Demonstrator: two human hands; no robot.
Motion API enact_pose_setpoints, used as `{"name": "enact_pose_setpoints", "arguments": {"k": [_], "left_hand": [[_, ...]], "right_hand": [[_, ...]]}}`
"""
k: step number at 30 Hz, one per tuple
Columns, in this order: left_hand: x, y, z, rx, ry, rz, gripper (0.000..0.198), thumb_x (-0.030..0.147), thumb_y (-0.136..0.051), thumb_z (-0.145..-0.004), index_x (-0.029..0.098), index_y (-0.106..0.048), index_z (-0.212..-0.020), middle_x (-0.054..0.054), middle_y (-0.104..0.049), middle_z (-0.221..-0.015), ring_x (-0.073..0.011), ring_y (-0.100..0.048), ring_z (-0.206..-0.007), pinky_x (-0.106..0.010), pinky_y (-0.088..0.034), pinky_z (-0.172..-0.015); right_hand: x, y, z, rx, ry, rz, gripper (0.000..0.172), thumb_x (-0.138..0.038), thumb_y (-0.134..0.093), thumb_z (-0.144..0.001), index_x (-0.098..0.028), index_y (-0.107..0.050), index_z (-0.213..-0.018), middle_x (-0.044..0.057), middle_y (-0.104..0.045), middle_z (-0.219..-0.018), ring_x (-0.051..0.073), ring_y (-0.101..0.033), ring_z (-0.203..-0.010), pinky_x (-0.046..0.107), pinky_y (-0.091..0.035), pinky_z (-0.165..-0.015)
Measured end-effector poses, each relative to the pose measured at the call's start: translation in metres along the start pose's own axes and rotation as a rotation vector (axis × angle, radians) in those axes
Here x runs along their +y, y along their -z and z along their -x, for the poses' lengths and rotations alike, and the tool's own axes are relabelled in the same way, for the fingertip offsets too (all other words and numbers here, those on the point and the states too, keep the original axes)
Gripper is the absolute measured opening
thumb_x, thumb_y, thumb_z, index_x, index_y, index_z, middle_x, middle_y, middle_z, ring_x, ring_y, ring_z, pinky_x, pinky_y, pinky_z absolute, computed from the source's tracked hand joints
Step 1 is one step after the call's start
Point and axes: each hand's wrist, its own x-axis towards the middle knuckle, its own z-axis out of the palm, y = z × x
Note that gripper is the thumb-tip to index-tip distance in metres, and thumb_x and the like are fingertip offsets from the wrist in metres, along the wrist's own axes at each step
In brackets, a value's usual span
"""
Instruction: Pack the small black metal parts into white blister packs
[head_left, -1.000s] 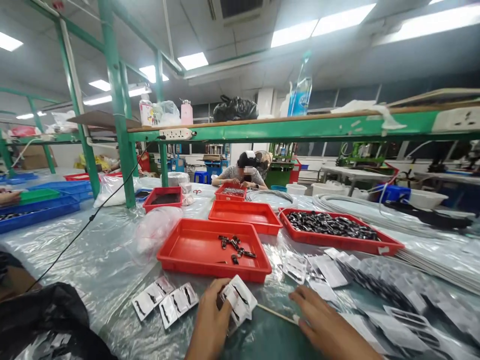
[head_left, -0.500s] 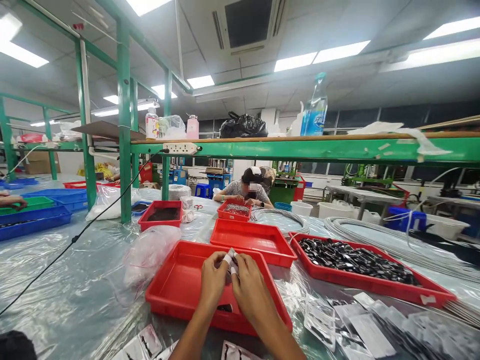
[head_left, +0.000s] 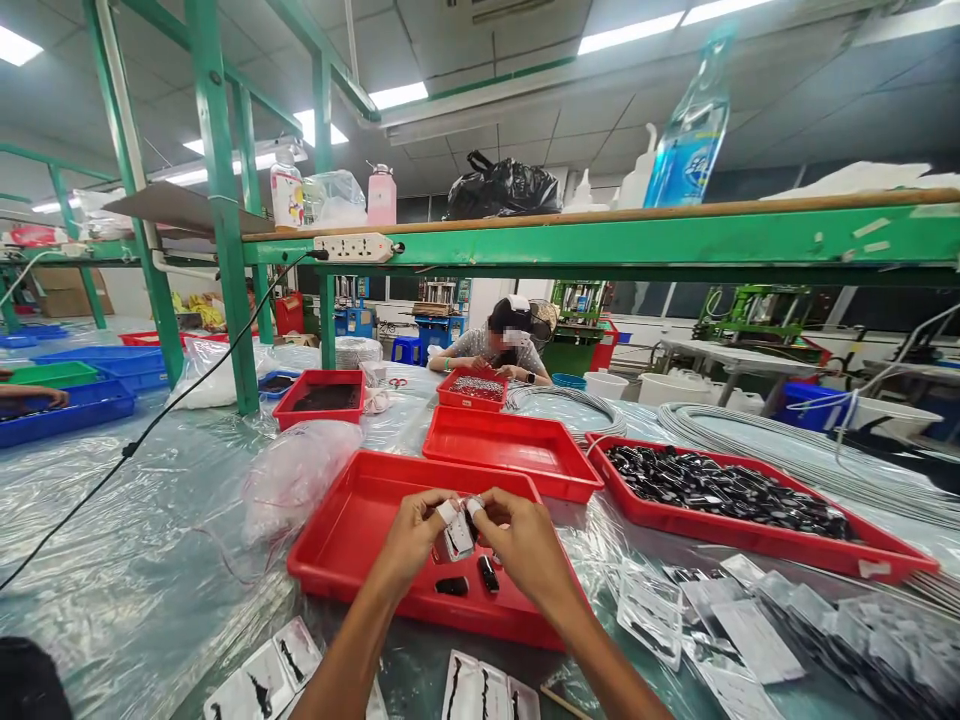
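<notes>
My left hand (head_left: 412, 540) is closed in a pinch on a small whitish plate with dark marks (head_left: 458, 540), above the near red tray (head_left: 341, 545). Beside it my right hand (head_left: 525, 545) is also pinched, with a small dark piece (head_left: 472, 517) at its fingertips, partly hidden. White wraps cover fingertips of both hands. Two small glossy black parts lie in the tray below: one upright-looking black part (head_left: 488, 574) near my right hand and one flat black part (head_left: 451, 586) to its left.
Further off is another red tray (head_left: 517, 455). At right, a long red tray (head_left: 637, 510) holds many black parts, with clear-and-white packs (head_left: 757, 640) in front. A plastic bag (head_left: 300, 485) lies left. A person (head_left: 495, 340) works across the table under a green shelf (head_left: 562, 245).
My hands have drawn slightly apart, exposing the whitish plate. A second black part now shows in the tray. The view has tilted down slightly.
</notes>
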Motion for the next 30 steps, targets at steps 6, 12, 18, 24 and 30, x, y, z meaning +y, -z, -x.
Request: {"name": "enact_pose_setpoints", "arguments": {"k": [6,12,18,24,30], "left_hand": [[-0.007,0.001,-0.003,0.243,0.059,-0.134,0.032,0.040,-0.047,-0.072,0.013,-0.061,-0.082,-0.003,-0.060,-0.070,-0.0113,-0.052,-0.060,-0.019,-0.037,-0.056],[-0.008,-0.004,0.000,0.343,0.015,-0.114,0.040,0.028,-0.049,-0.065,0.013,-0.067,-0.097,-0.009,-0.064,-0.097,-0.0161,-0.059,-0.084,-0.023,-0.046,-0.072],[0.000,-0.014,0.008,0.280,0.019,0.064,0.051,0.043,-0.062,-0.062,0.010,-0.063,-0.101,-0.009,-0.066,-0.092,-0.0139,-0.059,-0.073,-0.020,-0.047,-0.060],[0.003,-0.008,0.008,0.095,0.019,0.131,0.040,0.037,-0.071,-0.058,0.011,-0.062,-0.087,-0.007,-0.066,-0.083,-0.0106,-0.057,-0.070,-0.018,-0.046,-0.062],[0.004,-0.004,0.006,0.182,-0.017,-0.003,0.029,0.034,-0.068,-0.063,0.013,-0.065,-0.082,-0.006,-0.066,-0.079,-0.0123,-0.057,-0.069,-0.017,-0.043,-0.059]], "right_hand": [[0.016,0.013,-0.008,0.071,-0.166,0.073,0.029,-0.028,-0.050,-0.082,-0.014,-0.068,-0.100,0.005,-0.068,-0.095,0.017,-0.064,-0.090,0.030,-0.050,-0.087],[0.009,-0.008,0.012,0.084,0.179,0.294,0.035,-0.020,-0.045,-0.086,-0.019,-0.063,-0.115,0.008,-0.053,-0.125,0.020,-0.052,-0.116,0.038,-0.043,-0.104],[-0.009,-0.023,0.017,0.036,0.027,0.247,0.035,-0.021,-0.046,-0.087,-0.015,-0.061,-0.118,0.007,-0.060,-0.121,0.019,-0.055,-0.116,0.035,-0.041,-0.106],[-0.008,-0.013,0.015,0.055,-0.077,0.002,0.028,-0.039,-0.056,-0.082,-0.018,-0.070,-0.096,0.002,-0.069,-0.091,0.014,-0.065,-0.085,0.025,-0.047,-0.079],[0.007,-0.005,0.011,0.073,-0.075,0.072,0.021,-0.027,-0.051,-0.080,-0.019,-0.070,-0.087,-0.001,-0.066,-0.078,0.011,-0.060,-0.070,0.024,-0.042,-0.070]]}}
